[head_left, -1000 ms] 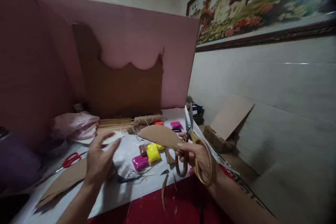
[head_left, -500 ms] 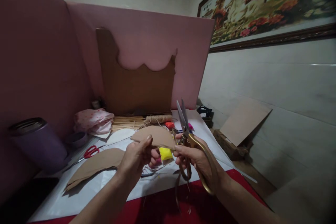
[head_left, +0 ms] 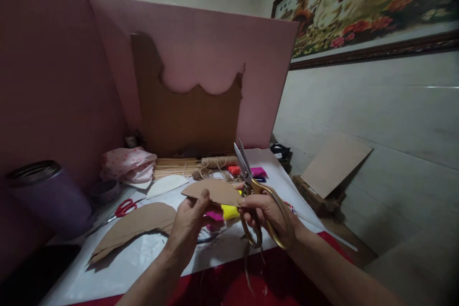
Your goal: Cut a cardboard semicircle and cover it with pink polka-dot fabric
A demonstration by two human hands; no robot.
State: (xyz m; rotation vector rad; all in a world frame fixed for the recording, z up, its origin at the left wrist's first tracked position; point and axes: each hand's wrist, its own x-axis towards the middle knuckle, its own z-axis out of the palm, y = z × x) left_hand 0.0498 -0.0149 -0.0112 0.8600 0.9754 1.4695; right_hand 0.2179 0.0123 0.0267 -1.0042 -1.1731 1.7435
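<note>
A half-round piece of brown cardboard [head_left: 215, 191] is held up between my two hands. My left hand [head_left: 191, 213] pinches its lower left edge, thumb on top. With thumb and finger, my right hand [head_left: 267, 213] grips the right corner of that piece, and it also carries gold-handled scissors [head_left: 245, 167], their blades pointing up and slightly parted. Beyond and below the cardboard lie a yellow packet [head_left: 230, 212] and a magenta packet [head_left: 214, 220], partly hidden. A curved stack of cut cardboard [head_left: 134, 224] rests on the white sheet left of my left hand.
Red-handled scissors [head_left: 125, 207], a white half-round piece [head_left: 167, 185], bamboo sticks [head_left: 175, 168] and a twine roll [head_left: 218, 162] lie farther back. A purple tumbler [head_left: 50, 201] stands at left. A large cut cardboard sheet [head_left: 190, 119] leans on the pink panel [head_left: 215, 43].
The half-round cardboard has tilted so its flat face shows differently, and both hands have shifted slightly. The scissors in my right hand have swung a little to the left.
</note>
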